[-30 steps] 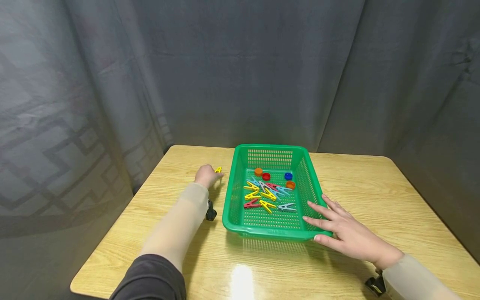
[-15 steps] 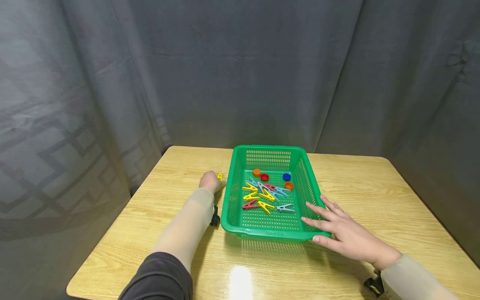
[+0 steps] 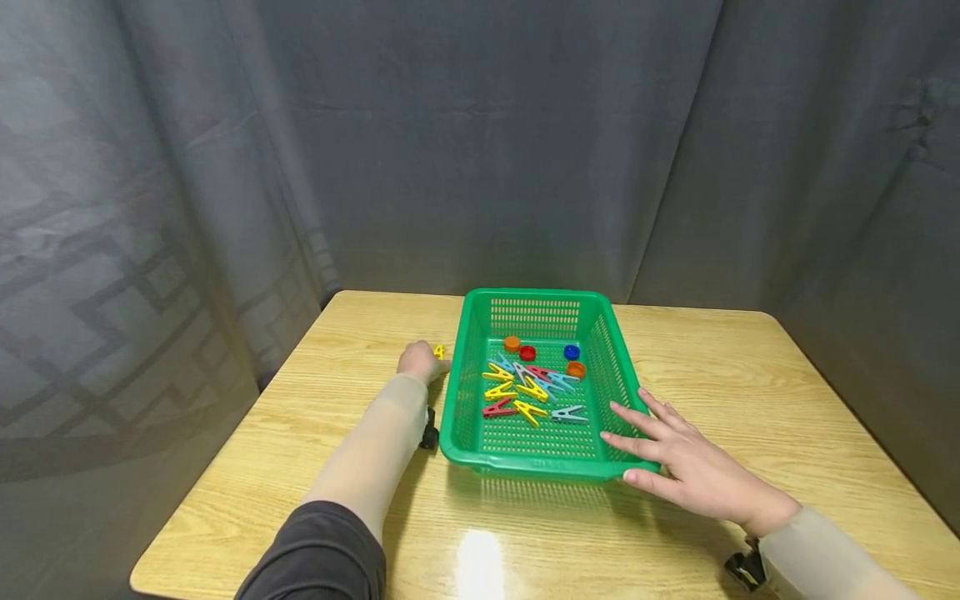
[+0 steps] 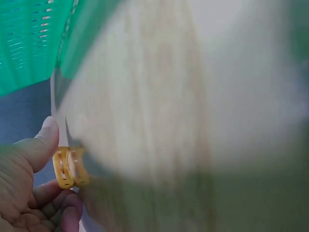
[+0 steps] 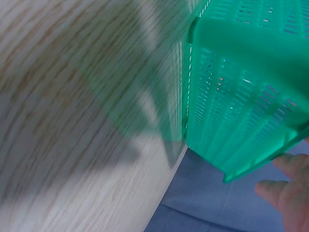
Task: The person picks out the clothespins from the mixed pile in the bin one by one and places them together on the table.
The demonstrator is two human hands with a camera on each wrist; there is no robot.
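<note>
Left of the green basket [image 3: 461,392], my left hand [image 3: 422,362] holds a yellow clothespin [image 3: 439,352] low over the table. In the left wrist view the clothespin [image 4: 70,166] sits end-on between the thumb [image 4: 46,140] and the curled fingers. My right hand [image 3: 690,468] rests on the near right corner of the basket rim with its fingers straight and spread. Several clothespins in yellow, red, blue and grey lie in the basket, such as a yellow clothespin [image 3: 530,412] and a red clothespin [image 3: 498,408].
Toward the back of the basket lie a red bottle cap [image 3: 527,353], a blue cap [image 3: 572,352] and orange caps [image 3: 575,370]. The wooden table [image 3: 720,367] has rounded corners. A grey curtain [image 3: 480,150] hangs close behind and at both sides.
My left hand, with the yellow clothespin, has moved slightly right and nearer, toward the basket's left side, then stayed almost still. The right hand keeps its place on the rim.
</note>
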